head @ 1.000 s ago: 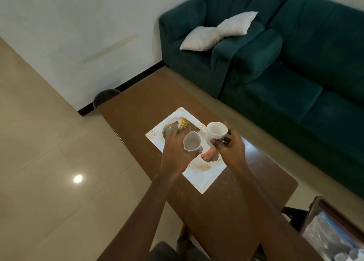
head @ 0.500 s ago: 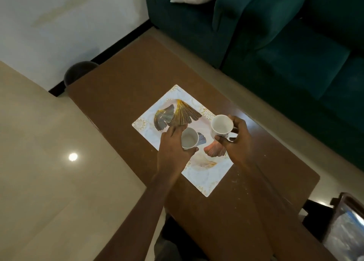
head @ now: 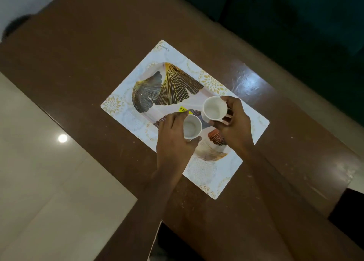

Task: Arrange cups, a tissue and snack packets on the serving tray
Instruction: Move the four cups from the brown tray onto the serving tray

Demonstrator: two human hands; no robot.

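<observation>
1. The view is sitting much closer over the desk [head: 82, 50] than it was 1 second ago: the sofa and cushion are now almost out of frame, and the serving tray [head: 204, 174] is filling the middle of the picture.
2. Both hands are coming down with their cups. A second ago the cups were being carried over the tray's near half; now they are sitting lower, over the middle of its leaf pattern.
3. The left hand [head: 173, 140] is wrapping its fingers around the left cup [head: 191, 126], gripping it from the side, with the mouth facing up.
4. The right hand [head: 234, 123] is gripping the right cup [head: 214, 108] at its far side, apparently by a handle that is mostly hidden behind the fingers.
5. The 2 cups are staying just beside each other, apart by a narrow gap; I cannot tell whether either base is touching the tray yet.
6. Both cups are looking empty, showing only pale insides.
7. The tray is carrying nothing else except a small yellow sticker [head: 184, 110] near the left cup.
8. My judgement: the cup step is nearly finishing, while the tissue and snack packets, not visible here, are remaining to be placed.
</observation>
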